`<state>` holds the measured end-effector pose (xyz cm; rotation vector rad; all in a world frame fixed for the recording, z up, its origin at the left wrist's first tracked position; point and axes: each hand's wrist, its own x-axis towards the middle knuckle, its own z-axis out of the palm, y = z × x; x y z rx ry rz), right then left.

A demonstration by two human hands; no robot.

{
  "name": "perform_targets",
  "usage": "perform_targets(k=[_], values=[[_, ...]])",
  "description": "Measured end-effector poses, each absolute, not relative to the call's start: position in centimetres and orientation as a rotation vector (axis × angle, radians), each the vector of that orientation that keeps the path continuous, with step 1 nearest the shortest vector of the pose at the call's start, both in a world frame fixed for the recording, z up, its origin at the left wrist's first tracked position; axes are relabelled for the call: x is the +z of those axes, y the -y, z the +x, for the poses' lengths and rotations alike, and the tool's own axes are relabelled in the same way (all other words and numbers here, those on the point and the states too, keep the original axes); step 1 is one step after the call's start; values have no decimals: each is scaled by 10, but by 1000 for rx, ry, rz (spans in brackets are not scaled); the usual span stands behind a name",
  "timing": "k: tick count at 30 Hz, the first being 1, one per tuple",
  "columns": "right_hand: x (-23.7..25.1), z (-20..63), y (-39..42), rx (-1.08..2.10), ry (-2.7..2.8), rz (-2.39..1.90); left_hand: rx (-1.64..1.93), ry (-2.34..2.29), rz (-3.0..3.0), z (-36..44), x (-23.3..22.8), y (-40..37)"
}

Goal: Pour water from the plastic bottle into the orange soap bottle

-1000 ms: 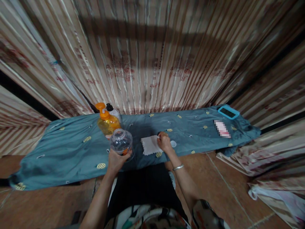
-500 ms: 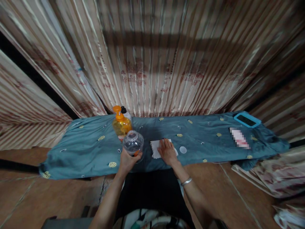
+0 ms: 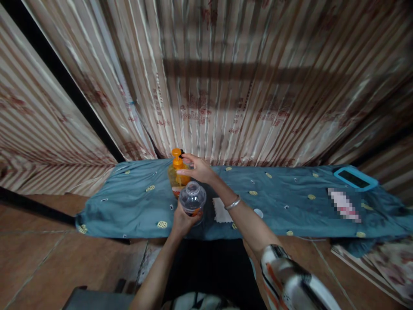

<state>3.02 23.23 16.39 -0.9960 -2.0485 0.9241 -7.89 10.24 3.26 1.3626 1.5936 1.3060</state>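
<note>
My left hand (image 3: pixel 184 221) is wrapped round the lower part of a clear plastic jar (image 3: pixel 192 196) with a narrow neck, near the front of the table. My right hand (image 3: pixel 201 169) reaches across to an orange pump bottle (image 3: pixel 175 177), its thumb and fingers apart. Behind that bottle a black bottle top (image 3: pixel 182 152) peeks out by my fingertips; the rest of that second bottle is hidden. Whether my fingers touch either bottle I cannot tell. Partly under my right forearm lies a white cloth (image 3: pixel 221 211), with a small white disc (image 3: pixel 258 213) beyond it.
A teal patterned cloth (image 3: pixel 129 202) covers the long table. Toward its right end are a blue-framed object (image 3: pixel 355 178) with a dark centre and a blurred pinkish item (image 3: pixel 344 204). Striped curtains (image 3: pixel 219 86) hang behind, and a black pole (image 3: pixel 69 86) slants at left.
My right hand has left the white cloth and moved up and left to the bottles. My left hand still holds the jar. The whole view has shifted somewhat.
</note>
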Motion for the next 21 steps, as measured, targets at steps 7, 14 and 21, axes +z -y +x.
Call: perform_targets(k=[7,14,21], values=[[174,15,-236,719,2210,-1118,1331,-1561,1319,-78,33,-101],[193,60,-222,502,2156,-1287,1334,-1621,1293,-78,36,-101],[201,99,-206,462,2091,-1372,1381,-1718,1265,-97,38,-118]])
